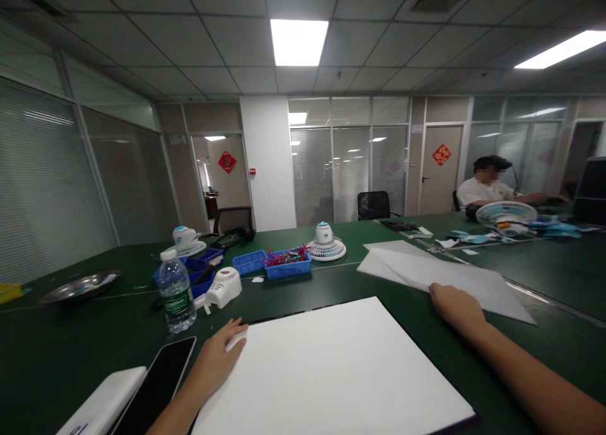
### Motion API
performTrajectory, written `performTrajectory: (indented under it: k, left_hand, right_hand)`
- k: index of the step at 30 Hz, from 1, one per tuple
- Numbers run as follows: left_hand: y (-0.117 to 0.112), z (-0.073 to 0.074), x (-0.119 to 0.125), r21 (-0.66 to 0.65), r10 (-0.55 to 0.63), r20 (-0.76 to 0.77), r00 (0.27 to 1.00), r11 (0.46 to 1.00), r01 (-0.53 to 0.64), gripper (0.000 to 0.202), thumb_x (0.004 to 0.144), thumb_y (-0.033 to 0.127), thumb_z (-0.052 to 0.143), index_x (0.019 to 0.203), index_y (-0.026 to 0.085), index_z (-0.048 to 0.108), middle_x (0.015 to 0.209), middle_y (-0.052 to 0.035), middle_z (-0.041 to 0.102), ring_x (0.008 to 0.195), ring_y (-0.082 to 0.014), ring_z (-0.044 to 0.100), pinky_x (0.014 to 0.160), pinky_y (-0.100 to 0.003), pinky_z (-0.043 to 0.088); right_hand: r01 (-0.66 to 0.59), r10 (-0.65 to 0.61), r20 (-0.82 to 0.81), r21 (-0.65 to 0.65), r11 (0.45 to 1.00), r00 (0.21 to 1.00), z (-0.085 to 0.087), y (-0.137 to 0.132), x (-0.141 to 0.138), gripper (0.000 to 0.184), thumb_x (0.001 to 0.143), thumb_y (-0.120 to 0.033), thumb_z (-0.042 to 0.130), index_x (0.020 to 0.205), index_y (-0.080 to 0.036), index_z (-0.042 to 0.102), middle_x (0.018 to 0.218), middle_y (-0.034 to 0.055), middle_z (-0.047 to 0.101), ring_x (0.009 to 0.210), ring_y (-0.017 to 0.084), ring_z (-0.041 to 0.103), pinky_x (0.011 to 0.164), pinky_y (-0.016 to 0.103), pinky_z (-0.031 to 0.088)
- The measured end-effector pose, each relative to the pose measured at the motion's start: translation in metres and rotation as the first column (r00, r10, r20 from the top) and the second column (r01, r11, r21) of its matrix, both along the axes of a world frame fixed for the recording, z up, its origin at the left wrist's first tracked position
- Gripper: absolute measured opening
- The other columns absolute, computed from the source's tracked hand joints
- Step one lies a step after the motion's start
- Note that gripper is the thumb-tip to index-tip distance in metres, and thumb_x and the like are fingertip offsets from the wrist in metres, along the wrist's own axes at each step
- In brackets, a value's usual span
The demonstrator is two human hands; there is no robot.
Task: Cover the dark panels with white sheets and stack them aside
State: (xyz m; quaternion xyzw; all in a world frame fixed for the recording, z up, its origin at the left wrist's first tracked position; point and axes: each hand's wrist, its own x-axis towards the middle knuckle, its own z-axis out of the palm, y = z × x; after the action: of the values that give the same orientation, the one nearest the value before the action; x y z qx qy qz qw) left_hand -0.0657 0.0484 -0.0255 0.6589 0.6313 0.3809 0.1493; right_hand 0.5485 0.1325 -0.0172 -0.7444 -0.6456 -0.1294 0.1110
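A large white sheet [326, 372] lies flat in front of me, with a thin dark edge showing along its far and right sides. My left hand [218, 358] rests on its left far corner, fingers stretched out and slightly apart. To the right, my right hand [457, 310] is at the near edge of some loose white sheets [440, 268], with its fingers curled closed on that edge. The underside of that grip is hidden. These loose sheets overlap each other and lie at an angle on the green table [331, 283].
Left of the sheet are a phone [154, 384], a white box [106, 400] and a water bottle [176, 293]. Beyond stand a white plastic housing [226, 288], blue trays [288, 268], fan parts [326, 242] and a metal dish [80, 286]. A person [487, 185] sits far right.
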Motion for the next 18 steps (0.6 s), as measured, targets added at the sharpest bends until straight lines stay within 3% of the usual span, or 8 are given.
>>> performTrajectory:
  k: [3,6,10,12,13,16,17,18]
  left_hand:
    - [0.002,-0.001,-0.001,0.025,0.036,-0.009,0.999,0.999,-0.036,0.047,0.076,0.045,0.066,0.113,0.019,0.077,0.141,-0.0137,0.064,0.138,-0.0338,0.052,0.119,-0.051,0.034]
    - [0.001,0.001,-0.001,0.035,0.079,0.000,0.997,0.996,-0.079,0.047,0.072,0.045,0.068,0.110,0.018,0.077,0.138,-0.0143,0.066,0.133,-0.0348,0.057,0.117,-0.050,0.037]
    - [-0.003,0.006,0.001,0.029,0.090,0.019,0.996,0.995,-0.091,0.047,0.072,0.044,0.067,0.109,0.017,0.077,0.131,-0.0131,0.071,0.129,-0.0332,0.061,0.116,-0.048,0.040]
    - [-0.005,0.007,0.002,0.026,0.094,0.018,0.995,0.995,-0.095,0.048,0.073,0.043,0.066,0.111,0.017,0.077,0.129,-0.0120,0.072,0.128,-0.0323,0.061,0.116,-0.046,0.040]
    - [-0.006,0.007,0.002,0.026,0.097,0.016,0.995,0.995,-0.097,0.048,0.073,0.043,0.065,0.112,0.017,0.076,0.129,-0.0116,0.072,0.128,-0.0319,0.062,0.116,-0.046,0.041]
    - [-0.006,0.007,0.002,0.034,0.097,0.011,0.995,0.995,-0.097,0.050,0.075,0.042,0.063,0.116,0.016,0.074,0.129,-0.0116,0.072,0.127,-0.0310,0.063,0.115,-0.045,0.042]
    - [-0.006,0.006,0.002,0.035,0.093,0.007,0.996,0.995,-0.093,0.051,0.075,0.042,0.062,0.118,0.015,0.073,0.130,-0.0119,0.072,0.127,-0.0309,0.063,0.115,-0.045,0.043]
    - [-0.005,0.006,0.002,0.034,0.091,0.002,0.996,0.995,-0.091,0.052,0.076,0.042,0.061,0.119,0.014,0.073,0.130,-0.0125,0.071,0.127,-0.0310,0.063,0.115,-0.045,0.042]
  right_hand:
    - [-0.075,0.074,0.013,0.067,0.995,0.997,0.012,-0.006,-0.014,0.044,0.100,-0.030,0.029,0.089,-0.013,0.068,0.083,0.0200,0.071,0.079,0.033,0.070,0.067,0.042,0.050]
    - [-0.193,0.192,0.022,0.168,0.967,0.981,0.023,-0.015,-0.036,0.044,0.102,-0.034,0.028,0.100,-0.014,0.067,0.093,0.0193,0.073,0.085,0.031,0.070,0.073,0.042,0.051]
    - [-0.482,0.482,0.063,0.234,0.844,0.874,0.028,-0.041,-0.085,0.039,0.103,-0.031,0.030,0.122,-0.019,0.061,0.115,0.0119,0.072,0.104,0.022,0.068,0.091,0.035,0.049]
    - [-0.659,0.655,0.100,0.217,0.720,0.749,0.027,-0.062,-0.115,0.036,0.102,-0.024,0.031,0.122,-0.022,0.061,0.115,0.0078,0.072,0.102,0.018,0.068,0.089,0.031,0.049]
    - [-0.757,0.750,0.125,0.204,0.621,0.650,0.026,-0.073,-0.130,0.035,0.101,-0.021,0.031,0.120,-0.022,0.061,0.112,0.0071,0.073,0.099,0.017,0.068,0.085,0.030,0.049]
    - [-0.958,0.951,0.158,0.159,0.240,0.265,0.028,-0.105,-0.169,0.029,0.100,-0.018,0.032,0.106,-0.020,0.060,0.098,0.0066,0.073,0.085,0.017,0.067,0.074,0.030,0.046]
    - [-0.977,0.977,0.133,0.153,0.149,0.169,0.029,-0.114,-0.178,0.027,0.099,-0.019,0.032,0.102,-0.020,0.058,0.092,0.0057,0.072,0.080,0.017,0.065,0.072,0.031,0.044]
    - [-0.983,0.989,0.089,0.152,0.105,0.119,0.030,-0.120,-0.186,0.025,0.099,-0.022,0.032,0.099,-0.021,0.057,0.086,0.0042,0.070,0.075,0.017,0.063,0.071,0.031,0.043]
